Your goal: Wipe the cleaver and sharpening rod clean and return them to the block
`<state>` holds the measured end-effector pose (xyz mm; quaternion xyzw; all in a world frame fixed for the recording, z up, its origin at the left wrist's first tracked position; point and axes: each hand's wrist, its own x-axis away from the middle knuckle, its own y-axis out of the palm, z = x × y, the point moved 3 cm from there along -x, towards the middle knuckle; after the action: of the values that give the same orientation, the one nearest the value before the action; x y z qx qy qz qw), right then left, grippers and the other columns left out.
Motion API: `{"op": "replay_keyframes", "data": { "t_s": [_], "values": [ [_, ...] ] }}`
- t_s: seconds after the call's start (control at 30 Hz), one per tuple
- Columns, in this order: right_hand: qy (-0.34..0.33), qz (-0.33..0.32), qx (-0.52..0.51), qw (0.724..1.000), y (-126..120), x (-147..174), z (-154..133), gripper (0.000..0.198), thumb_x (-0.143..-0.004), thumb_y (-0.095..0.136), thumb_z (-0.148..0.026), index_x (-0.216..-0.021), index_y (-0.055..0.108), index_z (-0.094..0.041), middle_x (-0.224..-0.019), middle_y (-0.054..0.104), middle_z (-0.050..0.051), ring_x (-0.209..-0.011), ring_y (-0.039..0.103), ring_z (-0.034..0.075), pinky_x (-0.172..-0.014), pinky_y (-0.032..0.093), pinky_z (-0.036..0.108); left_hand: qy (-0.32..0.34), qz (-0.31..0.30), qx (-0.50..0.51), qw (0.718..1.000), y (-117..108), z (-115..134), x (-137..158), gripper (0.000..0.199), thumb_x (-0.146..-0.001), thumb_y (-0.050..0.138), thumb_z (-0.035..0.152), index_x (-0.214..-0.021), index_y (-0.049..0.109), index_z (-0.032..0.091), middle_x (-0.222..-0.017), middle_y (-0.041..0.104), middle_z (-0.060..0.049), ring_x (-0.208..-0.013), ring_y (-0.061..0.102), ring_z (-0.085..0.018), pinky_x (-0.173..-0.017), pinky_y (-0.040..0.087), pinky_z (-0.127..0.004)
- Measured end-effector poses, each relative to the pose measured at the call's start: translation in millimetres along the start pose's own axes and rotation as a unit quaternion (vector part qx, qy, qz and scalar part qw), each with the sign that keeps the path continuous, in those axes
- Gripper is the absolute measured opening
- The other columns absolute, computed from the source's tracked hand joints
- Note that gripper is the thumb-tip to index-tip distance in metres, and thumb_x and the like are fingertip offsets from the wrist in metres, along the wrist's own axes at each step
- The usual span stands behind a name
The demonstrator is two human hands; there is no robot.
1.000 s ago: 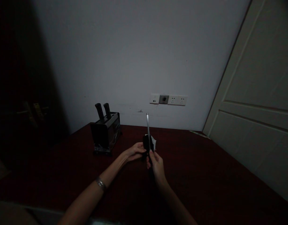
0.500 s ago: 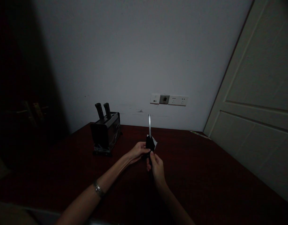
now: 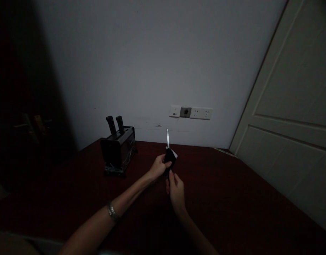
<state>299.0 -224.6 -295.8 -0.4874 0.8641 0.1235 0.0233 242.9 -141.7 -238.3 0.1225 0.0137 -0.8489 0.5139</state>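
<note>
Brought the left hand (image 3: 157,167) up and a little rightward since the earlier frame, carrying the black cloth (image 3: 169,156) higher along the knife (image 3: 168,138), with less bare metal showing; kept the right hand (image 3: 176,187) nearly in place.

Wearing a silver bracelet (image 3: 112,211) on the left wrist, toward the lower left. Holding what looks like the dark handle of the knife in the right hand, just below the centre of the frame, fingers curled and thumb laid along it. Pinching the cloth between thumb and fingers of the left hand, just above; cannot tell whether wrapped around the blade or only laid against it. Hard to be sure of the cloth itself: black, with a pale corner sticking out rightward.

Probably midway through working the cloth along the blade. Seems to call for a steady right hand and a light left pinch, clear of the edge.

Working over a dark red table (image 3: 205,170), across the lower half. Hampered mostly by dim light, not by anything lying close. Left of centre, well apart from the hands: a black stand (image 3: 112,156) with two dark handles (image 3: 119,124) rising from it. Farther back, right of centre: sockets (image 3: 196,113) on a pale wall (image 3: 152,63); at far right, a panelled door (image 3: 290,106).
</note>
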Motion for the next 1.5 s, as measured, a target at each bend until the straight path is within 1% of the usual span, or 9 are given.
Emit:
{"op": "replay_keyframes", "data": {
  "t_s": [0.13,0.47,0.7,0.87,0.97,1.13,1.3,1.4,1.5],
  "values": [
    [0.023,-0.010,-0.026,0.999,3.6,4.0,2.4,0.047,-0.070,0.051,-0.063,-0.068,0.053,-0.016,-0.049,0.040,-0.006,-0.037,0.033,0.005,-0.033,0.025,0.018,0.013,0.023,0.006,1.000,-8.8,16.8,-23.5,0.011,-0.054,0.063,0.012,-0.062,0.057,0.011,-0.056,0.051,0.003,-0.052,0.042,-0.008,-0.053,0.029,-0.020],
    [0.033,-0.039,-0.048,0.998,8.9,9.3,0.7,0.044,-0.069,0.053,-0.061,-0.062,0.050,-0.017,-0.049,0.040,-0.006,-0.036,0.032,0.004,-0.032,0.024,0.017,0.039,0.076,0.047,0.995,-32.3,57.2,-85.0,0.007,-0.057,0.062,0.010,-0.054,0.056,0.011,-0.047,0.049,0.001,-0.044,0.041,-0.008,-0.046,0.026,-0.020],
    [0.032,-0.052,-0.041,0.997,2.7,2.5,0.0,0.045,-0.069,0.053,-0.060,-0.066,0.051,-0.016,-0.049,0.039,-0.007,-0.036,0.032,0.004,-0.032,0.024,0.016,0.072,0.109,0.116,0.985,-28.8,72.6,-98.1,0.007,-0.061,0.063,0.010,-0.059,0.056,0.009,-0.050,0.052,0.000,-0.046,0.045,-0.008,-0.046,0.030,-0.020],
    [0.020,-0.068,-0.019,0.997,2.3,4.0,1.6,0.039,-0.074,0.053,-0.055,-0.065,0.047,-0.018,-0.050,0.040,-0.008,-0.038,0.034,0.005,-0.034,0.026,0.017,0.097,0.136,0.192,0.967,-43.6,82.8,-97.1,0.010,-0.067,0.061,0.019,-0.067,0.056,0.010,-0.057,0.057,-0.001,-0.049,0.050,-0.008,-0.049,0.036,-0.019],
    [-0.022,-0.074,0.020,0.997,0.9,1.9,1.3,0.036,-0.076,0.053,-0.051,-0.065,0.046,-0.018,-0.052,0.043,-0.006,-0.042,0.039,0.006,-0.039,0.032,0.018,0.084,0.147,0.234,0.957,-53.5,71.9,-86.6,0.009,-0.066,0.062,0.017,-0.070,0.057,0.010,-0.061,0.059,-0.001,-0.053,0.053,-0.008,-0.053,0.040,-0.018],
    [-0.054,-0.084,0.028,0.995,-0.6,-1.2,0.7,0.031,-0.077,0.054,-0.048,-0.073,0.048,-0.018,-0.062,0.057,-0.001,-0.054,0.054,0.011,-0.052,0.043,0.022,0.012,0.136,0.253,0.958,-60.1,29.6,-60.3,0.007,-0.065,0.062,0.013,-0.069,0.058,0.010,-0.059,0.060,-0.002,-0.050,0.055,-0.009,-0.050,0.042,-0.019],
    [-0.036,-0.073,0.039,0.996,-2.2,-1.5,0.3,0.035,-0.072,0.059,-0.051,-0.073,0.044,-0.019,-0.054,0.054,-0.004,-0.040,0.043,0.008,-0.038,0.032,0.019,-0.063,0.120,0.254,0.958,-63.3,-12.9,-41.9,0.004,-0.068,0.060,0.011,-0.068,0.057,0.008,-0.056,0.060,-0.004,-0.049,0.057,-0.013,-0.049,0.045,-0.022],
    [-0.038,-0.047,0.046,0.997,-5.7,-2.2,-2.9,0.037,-0.065,0.066,-0.050,-0.070,0.045,-0.019,-0.051,0.048,-0.006,-0.045,0.043,0.009,-0.042,0.032,0.019,-0.092,0.111,0.253,0.957,-63.9,-30.6,-33.6,0.004,-0.071,0.057,0.011,-0.068,0.057,0.008,-0.056,0.060,-0.006,-0.049,0.058,-0.013,-0.052,0.047,-0.023],
    [-0.044,-0.070,0.022,0.996,-7.3,-3.5,-5.6,0.038,-0.072,0.056,-0.055,-0.070,0.050,-0.018,-0.053,0.049,-0.005,-0.046,0.041,0.008,-0.044,0.032,0.020,-0.109,0.093,0.253,0.957,-62.8,-39.2,-25.0,0.005,-0.072,0.056,0.011,-0.069,0.058,0.007,-0.058,0.061,-0.007,-0.050,0.058,-0.013,-0.053,0.047,-0.023]
  ]
}}
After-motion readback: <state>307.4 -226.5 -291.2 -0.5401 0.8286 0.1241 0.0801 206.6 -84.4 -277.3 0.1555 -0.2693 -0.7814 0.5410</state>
